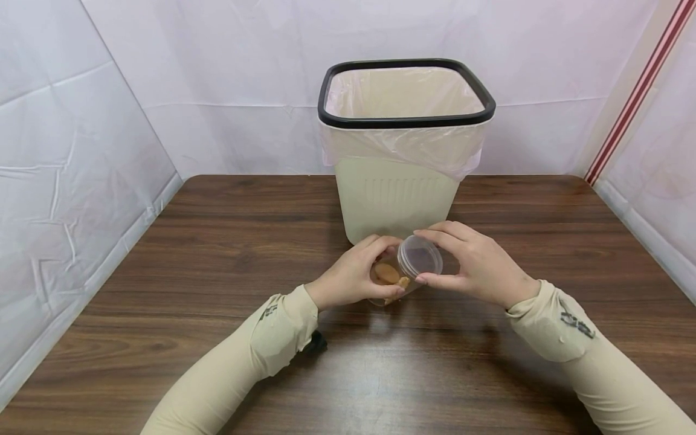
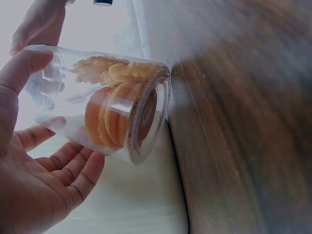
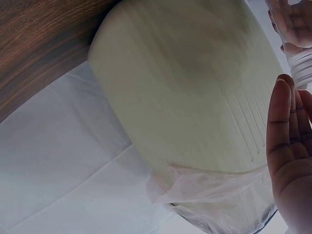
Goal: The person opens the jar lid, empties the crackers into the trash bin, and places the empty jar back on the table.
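My left hand [image 1: 353,275] grips a clear plastic jar [image 2: 75,105] round its side, thumb on one side and fingers on the other. Inside, round flat biscuits [image 2: 114,117] and a few wavy-edged yellowish pieces [image 2: 129,71] have settled toward the base, which is close over the table. The jar leans with its top end to the right in the head view. At that top end my right hand [image 1: 481,263] pinches the clear round lid [image 1: 421,255] by its edge, between thumb and fingers. In the right wrist view, ridged rings show beside the fingertips.
A cream waste bin [image 1: 399,202] with a black rim and a pale pink liner bag [image 1: 457,148] stands on the table just behind the jar. Dark brown wood makes up the tabletop [image 1: 179,290]. White sheeting [image 1: 228,72] hangs behind and at the sides.
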{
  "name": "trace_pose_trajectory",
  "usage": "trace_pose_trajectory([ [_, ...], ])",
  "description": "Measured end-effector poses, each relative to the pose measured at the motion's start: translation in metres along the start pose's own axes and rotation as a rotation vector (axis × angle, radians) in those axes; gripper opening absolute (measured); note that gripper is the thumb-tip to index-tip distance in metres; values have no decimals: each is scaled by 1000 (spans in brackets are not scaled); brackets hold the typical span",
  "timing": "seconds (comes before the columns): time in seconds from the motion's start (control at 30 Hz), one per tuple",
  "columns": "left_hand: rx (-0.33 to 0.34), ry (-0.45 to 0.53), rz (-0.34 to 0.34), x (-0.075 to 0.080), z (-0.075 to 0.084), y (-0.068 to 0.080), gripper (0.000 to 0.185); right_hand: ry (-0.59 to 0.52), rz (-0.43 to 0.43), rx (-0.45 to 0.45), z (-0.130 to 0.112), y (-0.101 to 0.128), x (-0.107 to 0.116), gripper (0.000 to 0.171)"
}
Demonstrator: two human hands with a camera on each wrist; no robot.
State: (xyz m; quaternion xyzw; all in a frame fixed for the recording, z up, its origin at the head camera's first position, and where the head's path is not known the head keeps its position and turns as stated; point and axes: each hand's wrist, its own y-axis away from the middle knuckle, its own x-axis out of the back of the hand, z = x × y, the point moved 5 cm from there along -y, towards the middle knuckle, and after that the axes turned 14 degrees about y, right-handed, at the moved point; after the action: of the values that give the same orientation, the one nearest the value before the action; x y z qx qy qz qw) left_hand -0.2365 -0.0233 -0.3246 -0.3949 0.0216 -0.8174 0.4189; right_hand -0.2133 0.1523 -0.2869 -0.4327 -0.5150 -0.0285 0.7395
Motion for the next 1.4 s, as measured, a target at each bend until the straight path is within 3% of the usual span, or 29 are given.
trace_pose_trajectory([
  [0.53, 18, 11, -1, -1, -1, 1, 62, -16, -10, 17, 0, 0, 1, 67],
  [0.87, 12, 10, -1, -1, -1, 0, 62, -25, -55, 6, 1, 0, 2, 56],
  [1.4, 10, -8, -3, 0, 0, 0, 63, -19, -71, 42, 0, -1, 4, 64],
])
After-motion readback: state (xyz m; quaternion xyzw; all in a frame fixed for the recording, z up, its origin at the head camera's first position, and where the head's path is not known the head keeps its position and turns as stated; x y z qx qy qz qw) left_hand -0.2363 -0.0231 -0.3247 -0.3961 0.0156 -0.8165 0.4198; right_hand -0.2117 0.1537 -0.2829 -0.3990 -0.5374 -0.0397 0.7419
